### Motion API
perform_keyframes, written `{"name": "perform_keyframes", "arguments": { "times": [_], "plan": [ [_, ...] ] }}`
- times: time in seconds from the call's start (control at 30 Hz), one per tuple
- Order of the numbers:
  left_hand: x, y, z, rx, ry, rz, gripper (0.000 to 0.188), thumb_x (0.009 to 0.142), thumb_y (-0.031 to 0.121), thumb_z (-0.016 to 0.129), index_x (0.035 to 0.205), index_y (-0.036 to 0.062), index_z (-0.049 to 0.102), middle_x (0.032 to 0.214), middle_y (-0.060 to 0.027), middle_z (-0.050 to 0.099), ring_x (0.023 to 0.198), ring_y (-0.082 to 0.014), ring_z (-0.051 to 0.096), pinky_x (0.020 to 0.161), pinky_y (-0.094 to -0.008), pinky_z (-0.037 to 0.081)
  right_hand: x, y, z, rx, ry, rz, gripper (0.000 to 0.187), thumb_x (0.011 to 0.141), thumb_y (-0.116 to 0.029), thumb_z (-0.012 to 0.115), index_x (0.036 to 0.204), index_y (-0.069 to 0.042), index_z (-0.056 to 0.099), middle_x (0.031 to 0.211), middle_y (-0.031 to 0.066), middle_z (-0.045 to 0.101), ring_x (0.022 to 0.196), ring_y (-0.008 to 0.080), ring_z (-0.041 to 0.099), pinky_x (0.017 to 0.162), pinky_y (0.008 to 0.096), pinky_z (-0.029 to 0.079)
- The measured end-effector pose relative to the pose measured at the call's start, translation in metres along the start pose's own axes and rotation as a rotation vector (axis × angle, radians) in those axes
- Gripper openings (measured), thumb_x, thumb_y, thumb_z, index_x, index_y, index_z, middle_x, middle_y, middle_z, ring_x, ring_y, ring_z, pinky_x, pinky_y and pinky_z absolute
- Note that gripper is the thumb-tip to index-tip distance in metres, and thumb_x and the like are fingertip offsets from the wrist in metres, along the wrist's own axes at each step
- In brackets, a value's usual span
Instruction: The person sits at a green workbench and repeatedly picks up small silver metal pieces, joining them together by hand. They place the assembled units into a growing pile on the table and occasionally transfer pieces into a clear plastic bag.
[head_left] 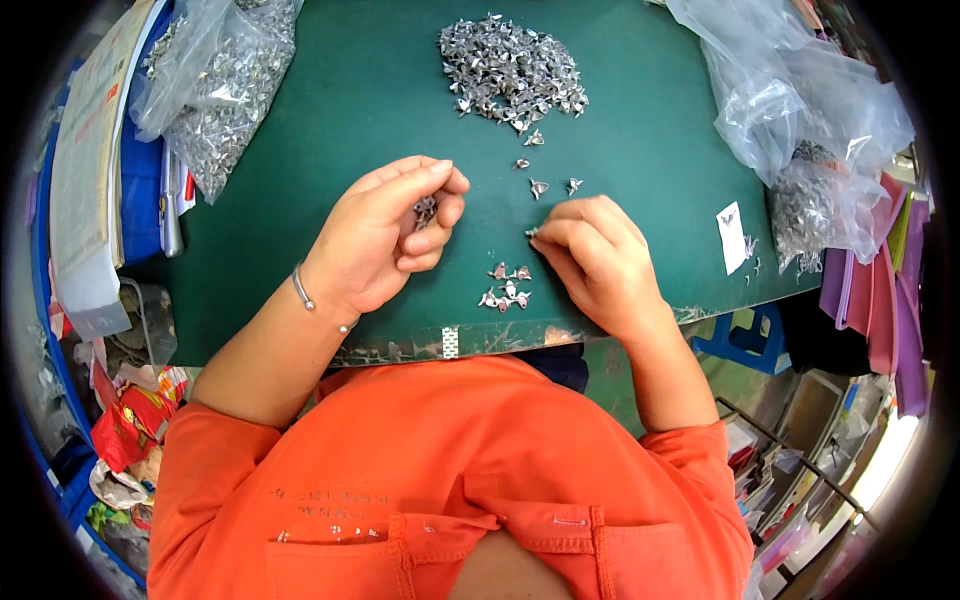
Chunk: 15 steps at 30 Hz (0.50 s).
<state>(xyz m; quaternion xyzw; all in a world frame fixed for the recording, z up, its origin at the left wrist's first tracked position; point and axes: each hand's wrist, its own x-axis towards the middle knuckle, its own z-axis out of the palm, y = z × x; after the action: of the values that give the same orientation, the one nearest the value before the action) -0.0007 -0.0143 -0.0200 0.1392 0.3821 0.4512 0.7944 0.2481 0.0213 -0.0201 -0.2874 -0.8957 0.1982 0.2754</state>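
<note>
My left hand (385, 225) is curled above the green table, cupping several small metal pieces (425, 211) in its palm. To the right, my right hand (598, 255) pinches one small silver metal piece (532, 232) between thumb and fingertips, close to the tabletop. Between the hands, nearer my body, lies a small group of metal pieces (507, 288), some with a reddish face. A few loose pieces (539, 188) trail toward a large heap of silver metal pieces (512, 72) at the far middle of the table.
A clear plastic bag of metal parts (230, 95) rests at the far left beside stacked papers (90, 150). More plastic bags (800, 130) sit at the right, near a white paper slip (732, 238). Below the right edge stands a blue stool (745, 340).
</note>
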Motion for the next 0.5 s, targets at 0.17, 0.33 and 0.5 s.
{"name": "perform_keyframes", "arguments": {
  "times": [0.17, 0.33, 0.5],
  "plan": [
    [-0.001, -0.001, 0.001, 0.005, 0.009, 0.002, 0.023, 0.107, 0.021, 0.045, 0.102, 0.0044, 0.061, 0.080, -0.0026, 0.056, 0.051, -0.0045, 0.039, 0.042, -0.0189, 0.030, 0.007, 0.003, -0.008, -0.027, 0.093, 0.015, 0.018, 0.077, -0.003, 0.077, 0.092, -0.004, 0.068, 0.091, 0.0099, 0.063, 0.078, 0.0294, 0.060, 0.070, 0.0395, 0.050],
    [0.000, 0.000, 0.001, -0.004, 0.007, 0.006, 0.023, 0.107, 0.021, 0.046, 0.102, 0.0045, 0.060, 0.080, -0.0027, 0.057, 0.051, -0.0046, 0.039, 0.043, -0.0190, 0.030, 0.023, 0.008, 0.005, -0.190, 0.129, 0.030, 0.013, 0.078, -0.006, 0.076, 0.090, -0.007, 0.069, 0.090, 0.0058, 0.061, 0.082, 0.0275, 0.057, 0.073, 0.0387, 0.046],
    [-0.002, -0.001, 0.001, 0.002, 0.022, -0.010, 0.022, 0.107, 0.021, 0.046, 0.102, 0.0046, 0.060, 0.080, -0.0026, 0.056, 0.051, -0.0049, 0.039, 0.043, -0.0194, 0.030, 0.009, 0.003, -0.009, -0.139, 0.000, -0.040, 0.016, 0.075, -0.004, 0.075, 0.090, -0.008, 0.070, 0.092, 0.0042, 0.064, 0.085, 0.0255, 0.061, 0.075, 0.0364, 0.045]
  ]
}}
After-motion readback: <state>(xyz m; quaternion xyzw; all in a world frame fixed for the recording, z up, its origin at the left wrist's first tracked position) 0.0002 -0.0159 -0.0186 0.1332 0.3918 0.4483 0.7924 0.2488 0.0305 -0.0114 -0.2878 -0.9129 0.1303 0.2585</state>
